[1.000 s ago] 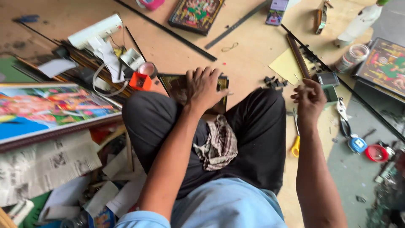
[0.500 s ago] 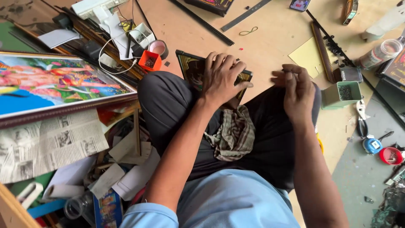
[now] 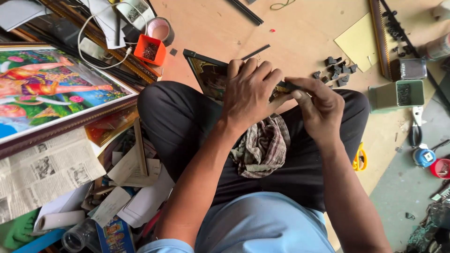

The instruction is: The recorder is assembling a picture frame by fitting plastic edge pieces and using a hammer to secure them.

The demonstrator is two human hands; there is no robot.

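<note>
A small dark picture frame (image 3: 205,70) with a gold-toned image rests on my crossed legs in black trousers. My left hand (image 3: 248,91) lies over its right part, fingers curled over the far edge, holding it down. My right hand (image 3: 319,107) sits just beside the left one, thumb and forefinger pinched on a small dark piece (image 3: 291,86) at the frame's right edge. What the piece is I cannot tell. A checked cloth (image 3: 262,145) lies in my lap below both hands.
A large framed colourful picture (image 3: 51,93) leans at left over newspaper (image 3: 42,168) and paper scraps. An orange box of small nails (image 3: 150,50) and a tape roll (image 3: 161,30) sit behind. At right are black clips (image 3: 337,70), a green box (image 3: 403,93) and yellow-handled scissors (image 3: 360,158).
My right hand has come in from the boxes at the right to the frame's edge beside my left hand. The left hand has stayed on the frame. The view has dropped closer.
</note>
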